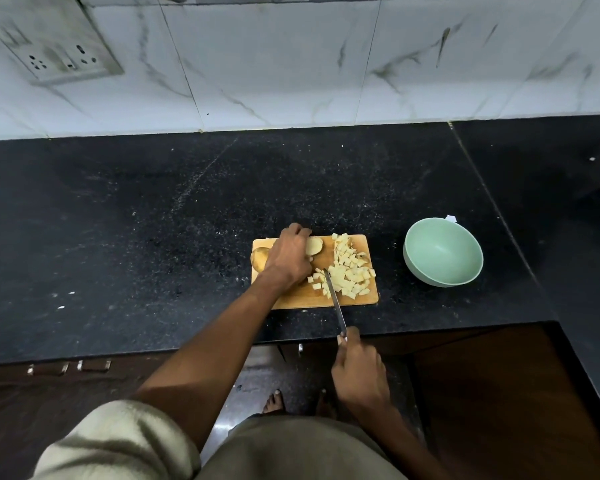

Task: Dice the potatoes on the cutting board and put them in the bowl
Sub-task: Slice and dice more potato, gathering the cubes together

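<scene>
1. Lying near the front edge of the black desk, a wooden cutting board sits just right of centre.
2. Of the two hands, the left hand reaches over the board's 9 o'clock half, fingers curled down on a potato piece whose pale cut face shows at 1 o'clock of the knuckles.
3. Another potato piece, brown-skinned, lies at the board's 9 o'clock edge, partly hidden under the same hand.
4. A heap of diced potato covers the board's 3 o'clock half, running from its far edge toward the near one, with a few loose cubes at the heap's 8 o'clock side.
5. The right hand is off the desk's front edge, at 6 o'clock of the board, fingers wrapped round the handle of a knife.
6. The blade runs toward 11 o'clock, crossing the board's near edge, with its tip at the 9 o'clock side of the diced heap; whether the tip touches the board cannot be told.
7. A pale green bowl stands on the desk at 3 o'clock of the board, apart from it, tilted slightly so its inside shows.
8. A switch-and-socket plate is on the white tiled wall at 10 o'clock.
9. Bare feet show on the floor below the desk's edge.
</scene>
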